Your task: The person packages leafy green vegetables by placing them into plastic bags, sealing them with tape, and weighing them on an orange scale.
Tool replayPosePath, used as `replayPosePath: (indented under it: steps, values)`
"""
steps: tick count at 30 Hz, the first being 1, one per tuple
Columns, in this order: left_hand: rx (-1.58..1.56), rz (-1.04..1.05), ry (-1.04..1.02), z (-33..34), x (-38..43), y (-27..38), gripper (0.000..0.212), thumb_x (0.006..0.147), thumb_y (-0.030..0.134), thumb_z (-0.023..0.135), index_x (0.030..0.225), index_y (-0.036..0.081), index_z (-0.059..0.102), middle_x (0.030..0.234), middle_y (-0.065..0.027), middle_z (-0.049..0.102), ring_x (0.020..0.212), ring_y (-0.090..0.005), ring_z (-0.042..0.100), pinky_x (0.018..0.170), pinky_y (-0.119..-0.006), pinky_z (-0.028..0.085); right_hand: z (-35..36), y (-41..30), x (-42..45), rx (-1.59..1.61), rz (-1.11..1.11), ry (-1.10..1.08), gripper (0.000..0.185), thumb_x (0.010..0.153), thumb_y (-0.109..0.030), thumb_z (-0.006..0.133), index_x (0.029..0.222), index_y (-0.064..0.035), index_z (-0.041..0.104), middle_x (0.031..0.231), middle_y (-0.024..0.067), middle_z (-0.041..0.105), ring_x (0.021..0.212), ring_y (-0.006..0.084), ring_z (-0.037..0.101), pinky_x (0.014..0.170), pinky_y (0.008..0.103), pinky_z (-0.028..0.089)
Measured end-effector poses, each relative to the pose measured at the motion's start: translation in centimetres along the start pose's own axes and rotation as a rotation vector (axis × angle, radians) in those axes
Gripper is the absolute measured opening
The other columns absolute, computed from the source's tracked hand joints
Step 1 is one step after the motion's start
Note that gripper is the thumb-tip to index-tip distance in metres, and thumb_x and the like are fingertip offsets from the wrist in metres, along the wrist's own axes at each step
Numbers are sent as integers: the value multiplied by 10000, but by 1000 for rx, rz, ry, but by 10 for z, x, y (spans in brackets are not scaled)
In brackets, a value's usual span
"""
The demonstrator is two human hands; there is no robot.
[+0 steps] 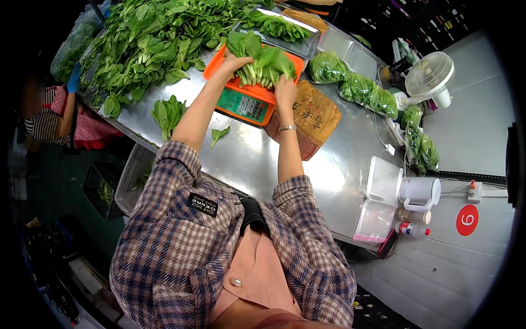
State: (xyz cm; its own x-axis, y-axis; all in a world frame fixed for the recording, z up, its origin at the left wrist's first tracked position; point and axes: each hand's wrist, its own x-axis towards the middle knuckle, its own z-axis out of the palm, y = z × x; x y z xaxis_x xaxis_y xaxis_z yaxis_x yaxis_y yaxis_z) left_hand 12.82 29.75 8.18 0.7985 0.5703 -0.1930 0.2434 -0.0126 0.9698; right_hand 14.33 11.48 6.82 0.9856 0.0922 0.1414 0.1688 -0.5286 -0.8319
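Note:
A bunch of leafy greens (263, 61) lies on the orange digital scale (246, 103), its pale stems towards me. My left hand (235, 63) is at the left side of the bunch, thumb over the leaves. At the right side, my right hand (286, 88) has its fingers curled against leaves and stems. Behind the scale, a metal tray (310, 50) holds more greens. A big heap of loose greens (152, 45) covers the table's far left. A small bunch (168, 115) and a single leaf (220, 135) lie left of the scale, by my left forearm.
Bagged greens (367, 92) line the steel table (328, 193) at the right, with a brown cloth (316, 117) beside the scale. A fan (430, 76), white kettle (419, 193), bottle (412, 229) and clear trays (384, 179) stand near the wall. A co-worker's gloved hand (74, 78) is at left.

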Motion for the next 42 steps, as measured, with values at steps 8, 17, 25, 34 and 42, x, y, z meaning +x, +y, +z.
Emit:
replayPosePath:
  steps: [8, 17, 25, 34, 42]
  values:
    - [70, 37, 97, -19, 31, -39, 1095, 601, 176, 769, 1338, -23, -17, 1181, -196, 456, 1053, -262, 503, 882, -308, 434, 35, -34, -17, -162, -63, 73, 478, 895, -224, 405, 1246, 97, 356, 1342, 237, 320, 1133, 387, 413, 906, 469, 385]
    - [511, 9, -11, 17, 10, -6, 1455, 451, 586, 794, 1367, 15, -181, 1393, -309, 143, 1266, -470, 185, 1003, -515, 239, 51, -31, -22, -320, -216, -5, 521, 832, -187, 483, 1256, 78, 339, 1381, 251, 229, 1256, 434, 242, 923, 605, 289]
    - [681, -222, 94, 18, 9, 8, 1337, 454, 627, 760, 1417, 112, -11, 1435, -285, 5, 1303, -480, 88, 979, -629, 159, -5, -6, 13, 223, 53, -126, 508, 827, -379, 532, 1051, 77, 547, 1135, 253, 532, 1046, 378, 504, 853, 425, 407]
    - [510, 34, -37, 28, 37, -9, 1269, 499, 579, 735, 1371, -38, 48, 1352, -303, 243, 1239, -396, 323, 1003, -421, 328, 54, -26, 52, 667, 38, -346, 612, 860, -443, 512, 1268, -1, 399, 1266, 150, 465, 1149, 263, 457, 944, 365, 363]
    - [444, 233, -130, 29, 30, -10, 1059, 583, 429, 715, 1333, -54, 144, 1269, -305, 378, 1178, -408, 400, 968, -423, 379, 50, -33, 31, 1032, -28, -280, 561, 819, -333, 641, 1216, 3, 429, 1198, 95, 495, 1084, 196, 478, 907, 313, 388]
